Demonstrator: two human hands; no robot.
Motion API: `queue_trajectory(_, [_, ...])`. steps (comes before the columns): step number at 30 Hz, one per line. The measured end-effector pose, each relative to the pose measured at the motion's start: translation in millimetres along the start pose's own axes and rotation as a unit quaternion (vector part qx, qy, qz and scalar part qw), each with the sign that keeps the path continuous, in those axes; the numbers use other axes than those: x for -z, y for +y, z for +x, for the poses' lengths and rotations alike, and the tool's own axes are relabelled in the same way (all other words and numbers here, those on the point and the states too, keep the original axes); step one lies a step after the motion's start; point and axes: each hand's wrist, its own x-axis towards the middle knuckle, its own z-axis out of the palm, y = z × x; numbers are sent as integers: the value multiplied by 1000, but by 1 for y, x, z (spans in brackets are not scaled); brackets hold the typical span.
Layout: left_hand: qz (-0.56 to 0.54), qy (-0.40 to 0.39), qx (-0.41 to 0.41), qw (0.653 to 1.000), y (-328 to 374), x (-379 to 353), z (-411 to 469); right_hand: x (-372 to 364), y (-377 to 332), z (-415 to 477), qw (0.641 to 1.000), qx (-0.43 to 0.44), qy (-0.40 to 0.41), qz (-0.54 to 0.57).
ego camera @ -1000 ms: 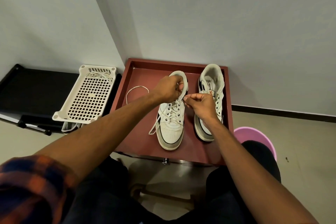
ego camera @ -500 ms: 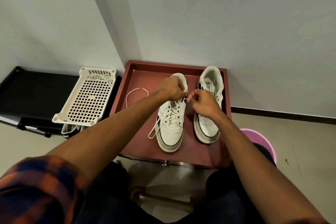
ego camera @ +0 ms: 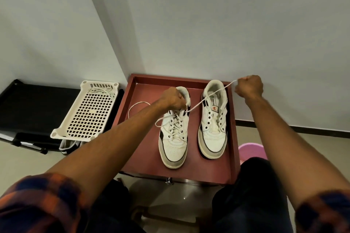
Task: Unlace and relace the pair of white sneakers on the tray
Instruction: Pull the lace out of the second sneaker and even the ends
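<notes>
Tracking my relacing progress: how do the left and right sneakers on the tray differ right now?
The left sneaker has lace through its eyelets; the right sneaker has bare eyelets. The left hand grips the left sneaker's top; no hand touches the right sneaker. Both are white, upright, toes pointing the same way.

Dim even light, soft shadows, wide-angle edge distortion

Domestic room corner. Plain pale walls [ego camera: 208, 24], beige floor [ego camera: 314, 143], dark skirting [ego camera: 303, 128]. Low black rack [ego camera: 37, 104], white plastic basket [ego camera: 100, 83], pink tub [ego camera: 251, 150]. Worn sneakers [ego camera: 174, 149] on red tray [ego camera: 170, 78].
</notes>
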Motion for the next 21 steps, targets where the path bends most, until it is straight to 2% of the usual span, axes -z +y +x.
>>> queue_trajectory(2, [-23, -9, 0, 1000, 0, 0, 0, -8, 2, -10, 1000, -2, -11, 5])
queue_trajectory(6, [-30, -11, -2, 999, 1, 0, 1, -36, 6, -74, 997, 67, -23, -13])
queue_trajectory(10, [-41, -25, -25, 999, -3, -1, 1, -77, 17, -118, 986, -35, -139, 80])
queue_trajectory(12, [-37, -25, -40, 998, -6, -1, 0, -94, 17, -126, 976, -53, -157, 144])
queue_trajectory(15, [-20, -13, -51, 998, -10, -3, 0, -102, 9, -125, 969, -59, -133, 200])
queue_trajectory(18, [0, 1, -54, 999, -12, -4, 2, -91, 0, -106, 988, -4, -77, 135])
queue_trajectory(21, [7, 2, -51, 999, -12, -3, 2, -64, -8, -62, 993, -4, -35, 113])
